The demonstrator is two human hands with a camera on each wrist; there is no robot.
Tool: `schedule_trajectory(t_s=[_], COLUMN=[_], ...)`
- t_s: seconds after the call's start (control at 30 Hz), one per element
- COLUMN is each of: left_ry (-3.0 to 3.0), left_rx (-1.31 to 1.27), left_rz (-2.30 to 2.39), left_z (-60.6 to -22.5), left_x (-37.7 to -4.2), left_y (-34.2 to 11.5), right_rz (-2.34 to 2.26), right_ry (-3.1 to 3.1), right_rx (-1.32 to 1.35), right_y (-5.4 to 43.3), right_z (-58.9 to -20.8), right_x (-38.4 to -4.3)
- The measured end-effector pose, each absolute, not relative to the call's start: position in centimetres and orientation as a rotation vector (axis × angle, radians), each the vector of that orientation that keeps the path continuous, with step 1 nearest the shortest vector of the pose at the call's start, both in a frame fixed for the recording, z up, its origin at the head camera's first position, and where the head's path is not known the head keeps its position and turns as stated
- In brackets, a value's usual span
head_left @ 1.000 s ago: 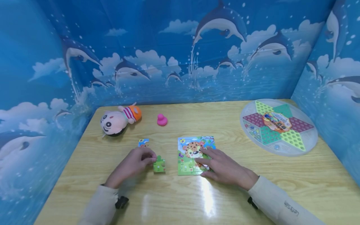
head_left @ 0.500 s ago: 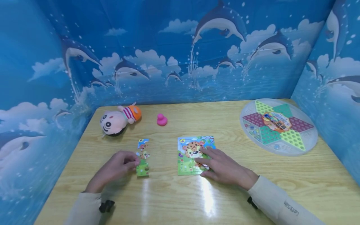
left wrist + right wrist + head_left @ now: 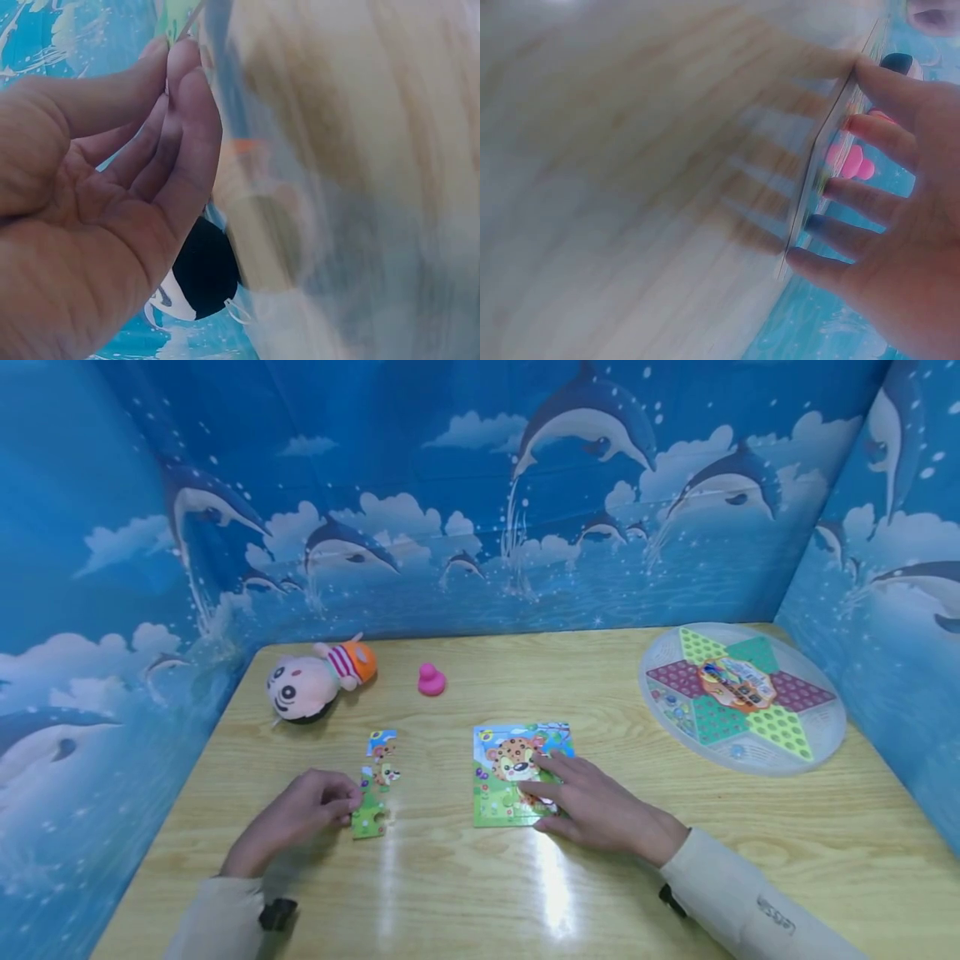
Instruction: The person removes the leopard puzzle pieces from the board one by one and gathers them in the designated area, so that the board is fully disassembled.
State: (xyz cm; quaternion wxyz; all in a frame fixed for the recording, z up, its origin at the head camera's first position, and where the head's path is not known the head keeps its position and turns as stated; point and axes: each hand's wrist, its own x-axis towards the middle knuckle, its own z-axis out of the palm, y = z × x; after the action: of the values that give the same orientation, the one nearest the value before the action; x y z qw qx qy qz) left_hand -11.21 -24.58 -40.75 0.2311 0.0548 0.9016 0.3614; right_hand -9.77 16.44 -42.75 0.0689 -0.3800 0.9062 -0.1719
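Observation:
My left hand (image 3: pixel 303 814) pinches a green jigsaw piece (image 3: pixel 368 821) between thumb and fingertips. In the left wrist view that piece (image 3: pixel 178 16) shows as a thin green edge at the fingertips. Just beyond it lie a jigsaw piece with a leopard's eye (image 3: pixel 387 773) and one with blue sky and an ear (image 3: pixel 382 743). To the right is a square leopard jigsaw (image 3: pixel 495 793). My right hand (image 3: pixel 592 802) rests on its right part with spread fingers, hiding some of the picture. In the right wrist view, thumb and little finger reach the board's edge (image 3: pixel 810 161).
A plush doll (image 3: pixel 318 681) lies at the back left of the wooden table (image 3: pixel 480 893). Beside it stands a small pink toy (image 3: pixel 432 680). A round Chinese checkers board (image 3: pixel 742 697) lies at the back right. Dolphin-printed sheets (image 3: pixel 465 527) wall the table.
My left hand has carried the green piece left, from beside the leopard jigsaw to below the loose pieces, then slightly nearer me. The right hand has stayed put.

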Motion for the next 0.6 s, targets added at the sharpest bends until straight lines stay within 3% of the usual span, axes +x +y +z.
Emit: schedule_trajectory(t_s=[0.6], left_ry=[2.653], left_rx=[0.1], left_rz=[0.946], left_z=[-41.27], left_x=[-11.71], left_y=[-23.69], right_rz=[-0.5], right_ry=[2.733], right_rx=[-1.139], right_y=[16.43], right_z=[-42.91], right_x=[-9.77])
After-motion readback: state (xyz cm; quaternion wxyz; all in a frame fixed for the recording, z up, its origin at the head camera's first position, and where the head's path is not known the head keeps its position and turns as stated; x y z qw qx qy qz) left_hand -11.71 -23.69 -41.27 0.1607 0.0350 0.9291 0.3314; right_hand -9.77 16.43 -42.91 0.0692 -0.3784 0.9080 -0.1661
